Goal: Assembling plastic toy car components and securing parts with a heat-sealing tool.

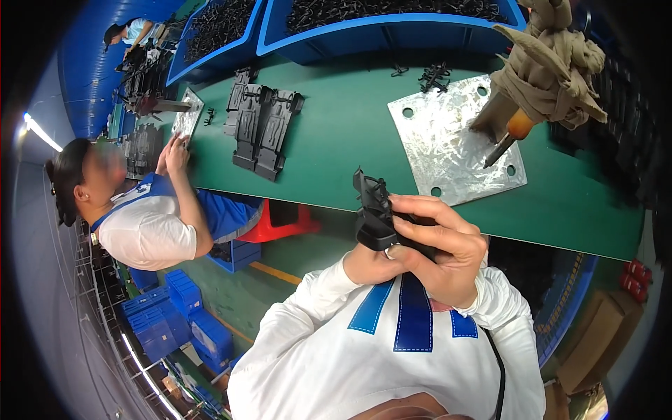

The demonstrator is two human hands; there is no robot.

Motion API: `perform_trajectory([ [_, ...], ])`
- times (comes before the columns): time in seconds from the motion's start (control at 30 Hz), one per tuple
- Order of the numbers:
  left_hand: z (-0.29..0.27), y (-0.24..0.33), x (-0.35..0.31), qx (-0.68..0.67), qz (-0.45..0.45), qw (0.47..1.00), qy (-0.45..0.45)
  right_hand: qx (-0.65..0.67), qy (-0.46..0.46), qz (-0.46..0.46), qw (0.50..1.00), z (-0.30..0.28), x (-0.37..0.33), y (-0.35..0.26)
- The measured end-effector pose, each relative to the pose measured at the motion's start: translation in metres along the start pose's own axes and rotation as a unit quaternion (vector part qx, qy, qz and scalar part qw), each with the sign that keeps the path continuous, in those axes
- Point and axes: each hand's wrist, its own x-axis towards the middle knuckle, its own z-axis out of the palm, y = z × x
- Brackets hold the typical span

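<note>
A black moulded plastic part [376, 222] is held up in front of my chest, off the near edge of the green table. Closed around its right side are the fingers of my right hand [448, 252]. My left hand [372, 264] supports it from below, with its fingers mostly hidden behind the part. Beyond them a shiny metal plate [441, 133] with corner holes lies on the table. Over that plate stands a tool with an orange collar and dark tip [516, 126], wrapped in tan cloth. Several small black clips [435, 77] lie by the plate's far edge.
Flat black plastic parts [262, 129] lie on the green table [336, 119] to the left. Blue bins [392, 38] of small black pieces line the back. A co-worker [150, 217] sits at the left near a red stool [283, 222]. Blue crates [164, 318] stand on the floor.
</note>
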Motion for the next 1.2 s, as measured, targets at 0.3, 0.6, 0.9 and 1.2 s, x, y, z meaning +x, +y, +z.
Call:
perform_trajectory([
  [0.3, -0.031, 0.031, -0.007, -0.04, -0.051, 0.992, 0.111, -0.125, 0.05, 0.045, 0.99, 0.014, 0.018, 0.013],
  [0.6, -0.261, 0.071, -0.002, 0.341, 0.079, 0.809, 0.472, -0.102, 0.01, 0.109, 0.989, -0.006, -0.014, 0.014],
  [0.9, -0.465, -0.005, 0.01, 0.564, -0.064, 0.688, 0.452, -0.396, 0.143, -0.093, 0.902, -0.082, -0.039, -0.01],
  [1.2, -0.349, 0.034, 0.026, 0.561, 0.052, 0.682, 0.467, -0.565, 0.38, -0.144, 0.718, -0.255, 0.046, -0.025],
])
